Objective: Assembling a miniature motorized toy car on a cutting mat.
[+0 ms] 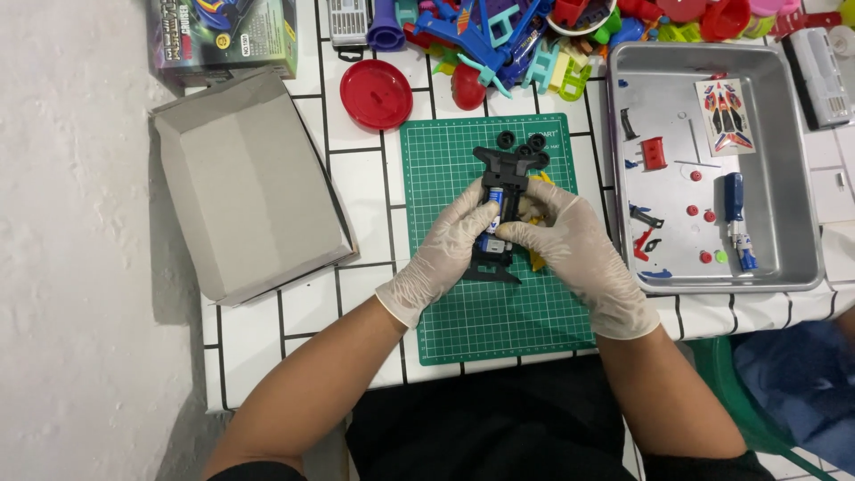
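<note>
Both of my hands wear pale gloves and hold a black toy-car chassis over the green cutting mat. My left hand grips its left side. My right hand grips the right side, fingers pressing a blue battery seated in the chassis. The chassis' far end carries small black rollers. Something yellow shows under my right hand, mostly hidden.
A metal tray at right holds a sticker sheet, a small blue screwdriver, and red and blue small parts. An open grey cardboard box lies at left. A red lid and a heap of coloured plastic toys sit at the back.
</note>
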